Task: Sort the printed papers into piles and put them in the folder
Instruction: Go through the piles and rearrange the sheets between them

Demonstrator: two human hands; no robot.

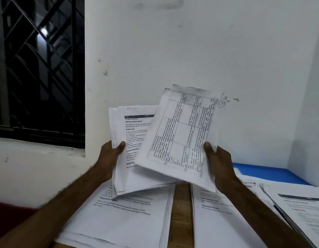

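Sorting step is in hand, I think: papers are held up in the air, not yet put on a pile. The left hand (110, 154) grips a stack (132, 140) of printed sheets, thumb on front & fingers curled behind. The right hand (219, 163) pinches a grid sheet (182, 133) near its low right corner, thumb on top. That sheet is tilted & lies partly over the stack. May be more than 1 sheet there, can't tell. Down on the table (181, 212) are 3 lots: a left pile (123, 217), a middle pile (217, 221) & a right pile (302, 208), w/ a strip of bare wood between the first two. The folder (273, 173) is blue & lies at the back right, partly under papers, close to the wall (191, 51). Next move prob. needs a look at the print to pick the matching pile, then laying the grid sheet flat & square on it. Paper is thin, white & floppy, w/ bent edges & a smudgy dark top on the grid sheet, so it'll sag if held by 1 corner. Folder looks smooth & stiff, maybe plastic. Table is brown wood planks.
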